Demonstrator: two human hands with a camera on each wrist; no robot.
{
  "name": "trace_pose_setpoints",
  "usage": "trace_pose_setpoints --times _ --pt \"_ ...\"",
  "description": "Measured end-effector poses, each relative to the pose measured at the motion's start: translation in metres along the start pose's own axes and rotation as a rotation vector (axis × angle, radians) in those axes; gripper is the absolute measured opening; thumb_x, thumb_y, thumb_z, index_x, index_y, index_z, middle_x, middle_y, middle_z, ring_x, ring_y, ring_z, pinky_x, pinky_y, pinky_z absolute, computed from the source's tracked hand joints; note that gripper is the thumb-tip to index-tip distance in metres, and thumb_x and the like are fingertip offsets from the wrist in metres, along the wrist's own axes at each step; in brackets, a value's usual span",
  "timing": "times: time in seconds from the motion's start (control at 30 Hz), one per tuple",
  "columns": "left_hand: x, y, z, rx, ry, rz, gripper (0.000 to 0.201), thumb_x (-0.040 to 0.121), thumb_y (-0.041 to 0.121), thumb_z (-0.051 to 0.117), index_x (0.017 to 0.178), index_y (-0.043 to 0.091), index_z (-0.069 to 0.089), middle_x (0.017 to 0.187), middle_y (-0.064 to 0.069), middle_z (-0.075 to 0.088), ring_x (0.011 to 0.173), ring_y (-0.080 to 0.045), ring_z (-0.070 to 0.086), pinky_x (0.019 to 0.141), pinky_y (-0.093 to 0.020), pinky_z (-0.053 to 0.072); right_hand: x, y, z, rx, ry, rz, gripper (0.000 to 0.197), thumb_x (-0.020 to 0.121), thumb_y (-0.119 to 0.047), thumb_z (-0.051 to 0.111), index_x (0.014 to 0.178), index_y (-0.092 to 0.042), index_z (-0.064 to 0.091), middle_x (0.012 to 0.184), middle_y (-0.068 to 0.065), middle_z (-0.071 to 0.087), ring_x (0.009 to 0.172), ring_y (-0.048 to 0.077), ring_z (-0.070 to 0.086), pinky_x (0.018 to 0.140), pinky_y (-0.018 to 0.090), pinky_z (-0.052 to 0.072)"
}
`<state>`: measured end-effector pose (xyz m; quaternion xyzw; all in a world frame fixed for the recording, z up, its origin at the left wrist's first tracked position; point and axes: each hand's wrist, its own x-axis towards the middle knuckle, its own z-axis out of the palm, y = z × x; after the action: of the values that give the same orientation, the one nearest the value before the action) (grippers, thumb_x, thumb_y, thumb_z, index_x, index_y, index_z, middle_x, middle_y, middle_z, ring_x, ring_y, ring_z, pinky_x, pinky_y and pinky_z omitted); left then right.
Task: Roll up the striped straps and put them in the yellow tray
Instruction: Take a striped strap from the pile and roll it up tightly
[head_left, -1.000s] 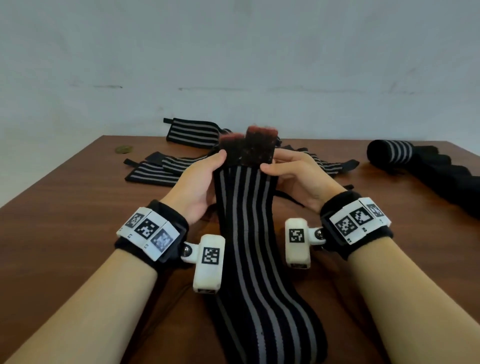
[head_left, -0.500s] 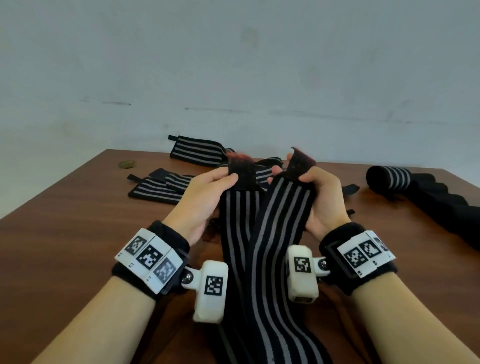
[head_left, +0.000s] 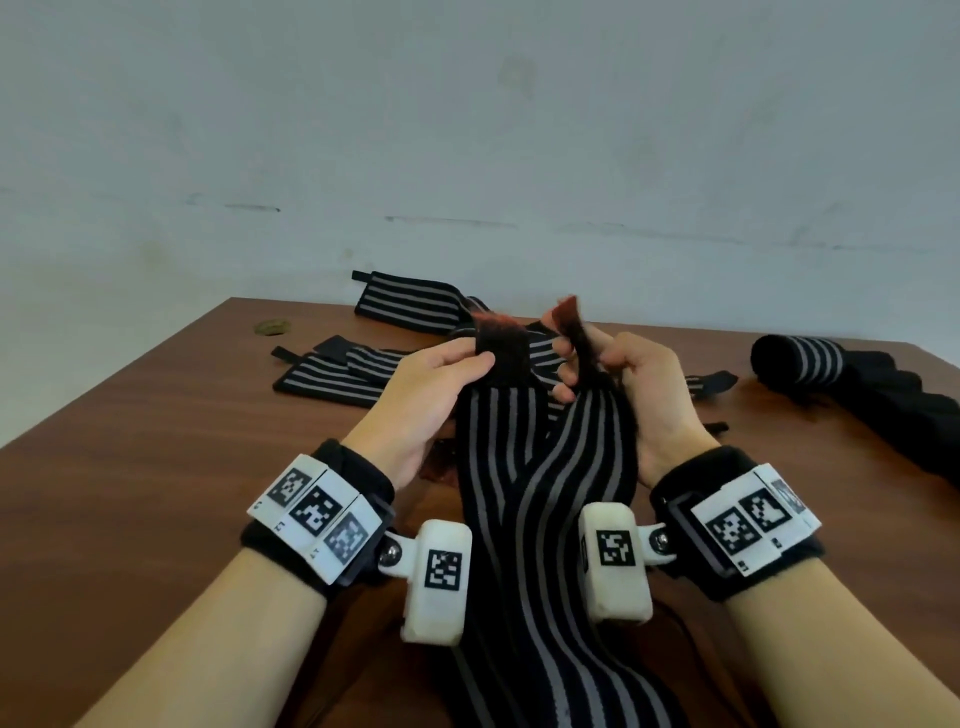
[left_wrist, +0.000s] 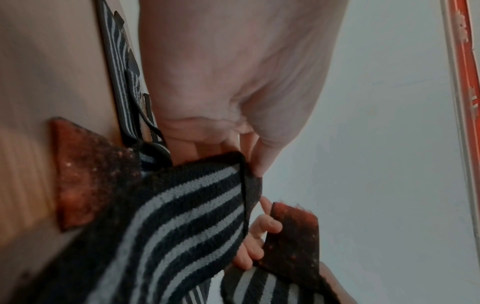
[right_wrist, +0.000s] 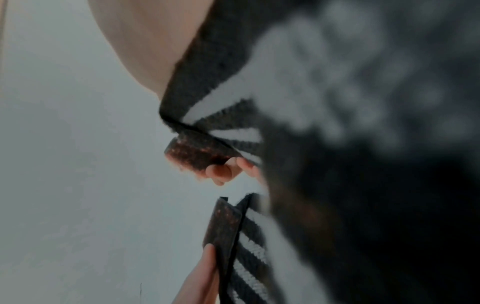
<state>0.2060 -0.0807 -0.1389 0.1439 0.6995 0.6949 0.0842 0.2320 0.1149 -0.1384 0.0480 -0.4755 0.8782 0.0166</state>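
Note:
I hold two black straps with grey stripes upright over the brown table (head_left: 156, 467). My left hand (head_left: 470, 364) pinches the fuzzy dark-red end patch of the left strap (head_left: 493, 441). My right hand (head_left: 584, 364) grips the end of the right strap (head_left: 597, 457), turned edge-on. Lower down the two straps cross and run off the table's front edge. The left wrist view shows the left strap (left_wrist: 187, 216) up close. In the right wrist view, fingertips (right_wrist: 223, 170) pinch the right strap's end patch (right_wrist: 197, 152). No yellow tray is in view.
More striped straps lie flat at the back left (head_left: 332, 371) and back centre (head_left: 410, 306). A rolled strap (head_left: 795, 361) lies at the back right, beside a row of black rolls (head_left: 893, 410). A small coin-like disc (head_left: 272, 326) sits near the far left edge.
The two strap ends, side by side a second ago, have been pulled apart. My right hand has turned its end edge-on. The straps now cross below my hands.

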Motion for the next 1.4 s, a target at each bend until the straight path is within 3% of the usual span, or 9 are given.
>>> trace_pose_setpoints --times 0.13,0.27,0.4,0.57,0.9,1.0,1.17,1.3,1.4 --pt "-0.004 0.004 0.001 -0.01 -0.002 0.028 0.025 0.106 0.022 0.056 0.116 0.027 0.078 0.11 0.011 0.079 0.105 -0.003 0.072 0.093 -0.028 0.049 -0.003 -0.001 0.008 -0.221 -0.053 -0.076 0.046 0.094 0.013 0.048 0.135 -0.004 0.061 0.104 0.007 0.073 0.094 0.021 0.071 0.085 0.03 0.058" --pt "-0.005 0.006 0.003 -0.031 -0.002 0.057 0.023 0.104 0.024 0.059 0.116 0.025 0.078 0.108 0.007 0.08 0.103 -0.005 0.073 0.082 -0.019 0.054 -0.004 0.007 0.005 -0.439 0.051 -0.171 0.049 0.086 0.008 0.073 0.129 -0.014 0.067 0.088 -0.005 0.069 0.092 0.017 0.069 0.088 0.03 0.055" --pt "-0.005 0.006 0.003 -0.053 -0.013 0.068 0.023 0.105 0.022 0.059 0.119 0.022 0.077 0.114 0.006 0.079 0.111 -0.008 0.072 0.097 -0.029 0.053 -0.003 0.007 0.005 -0.38 0.075 -0.217 0.046 0.084 0.008 0.075 0.125 -0.012 0.069 0.086 -0.002 0.065 0.091 0.02 0.067 0.091 0.034 0.057" --pt "-0.006 0.007 0.002 -0.049 -0.004 0.068 0.025 0.107 0.016 0.054 0.118 0.023 0.075 0.109 0.01 0.079 0.101 -0.001 0.073 0.077 -0.015 0.055 -0.002 0.006 0.008 -0.212 0.104 -0.284 0.033 0.088 0.005 0.072 0.117 -0.011 0.07 0.08 -0.005 0.059 0.081 0.012 0.068 0.08 0.024 0.059" --pt "-0.009 0.008 0.006 -0.033 -0.105 0.106 0.025 0.101 0.023 0.065 0.125 0.02 0.072 0.115 0.002 0.078 0.113 -0.013 0.072 0.106 -0.036 0.051 -0.003 0.013 0.008 -0.493 0.229 -0.353 0.02 0.083 -0.01 0.084 0.099 -0.019 0.078 0.079 -0.007 0.059 0.079 0.015 0.058 0.085 0.032 0.056" --pt "-0.007 0.006 0.005 -0.049 -0.043 0.12 0.023 0.1 0.015 0.066 0.122 0.015 0.071 0.108 -0.001 0.08 0.104 -0.013 0.075 0.093 -0.026 0.055 -0.004 0.013 0.009 -0.607 0.217 -0.378 0.023 0.083 -0.016 0.086 0.104 -0.019 0.077 0.089 -0.001 0.062 0.079 0.011 0.06 0.08 0.024 0.056" --pt "-0.007 0.006 0.001 -0.118 0.039 0.124 0.022 0.102 0.009 0.062 0.12 0.012 0.072 0.105 -0.001 0.08 0.097 -0.01 0.076 0.074 -0.016 0.056 -0.004 0.001 0.008 -0.597 0.121 -0.22 0.043 0.075 -0.036 0.087 0.115 -0.022 0.076 0.113 0.002 0.073 0.112 0.017 0.071 0.105 0.043 0.054" --pt "-0.006 0.006 -0.003 -0.157 0.113 0.124 0.021 0.103 0.01 0.06 0.118 0.013 0.073 0.105 0.0 0.08 0.098 -0.013 0.076 0.081 -0.025 0.058 -0.012 -0.013 0.003 -0.697 -0.066 -0.104 0.056 0.082 -0.006 0.084 0.131 -0.024 0.065 0.13 -0.005 0.071 0.121 0.016 0.067 0.109 0.043 0.051" --pt "-0.004 0.004 -0.01 -0.238 0.205 0.108 0.02 0.103 0.012 0.06 0.118 0.015 0.074 0.108 -0.002 0.08 0.104 -0.019 0.075 0.094 -0.037 0.058 -0.016 -0.012 0.003 -0.851 -0.137 -0.051 0.069 0.079 -0.003 0.085 0.139 -0.023 0.058 0.131 -0.003 0.068 0.103 0.014 0.072 0.095 0.034 0.058"
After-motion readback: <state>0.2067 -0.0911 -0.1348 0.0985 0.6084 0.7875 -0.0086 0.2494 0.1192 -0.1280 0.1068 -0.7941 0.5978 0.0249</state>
